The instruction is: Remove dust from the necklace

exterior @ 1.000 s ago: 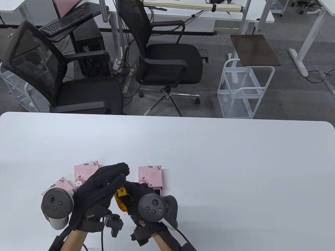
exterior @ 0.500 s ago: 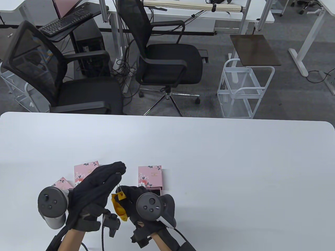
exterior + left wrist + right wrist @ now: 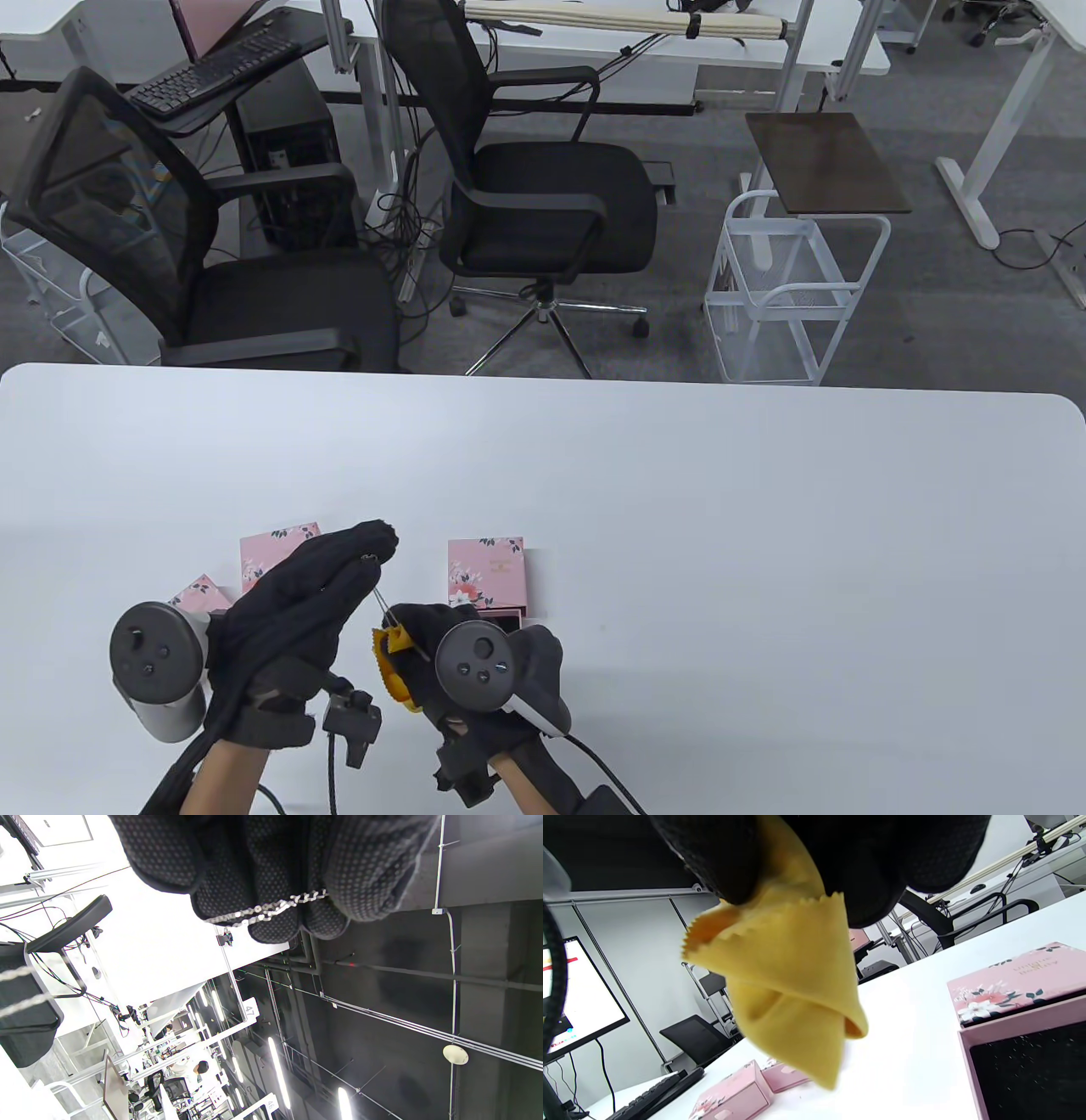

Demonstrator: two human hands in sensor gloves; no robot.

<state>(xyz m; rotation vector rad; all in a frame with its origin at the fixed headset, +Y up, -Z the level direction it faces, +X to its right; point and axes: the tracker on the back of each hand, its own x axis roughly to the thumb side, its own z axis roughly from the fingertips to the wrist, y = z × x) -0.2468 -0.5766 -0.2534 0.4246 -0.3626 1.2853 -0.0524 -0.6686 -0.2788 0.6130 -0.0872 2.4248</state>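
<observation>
Chain (image 3: 265, 907) stretched between 2 gloved hands above the table (image 3: 679, 526).
The left hand (image 3: 293, 611) pinches 1 end of the chain between its fingertips (image 3: 271, 921); the strand runs down to the right hand (image 3: 450, 654), which grasps a folded yellow cloth (image 3: 789, 984) around it. 3 pink boxes lie just behind the hands: 2 on the left (image 3: 276, 552), (image 3: 199, 594), 1 on the right (image 3: 485, 573) with its black-lined drawer (image 3: 1031, 1065) open.
</observation>
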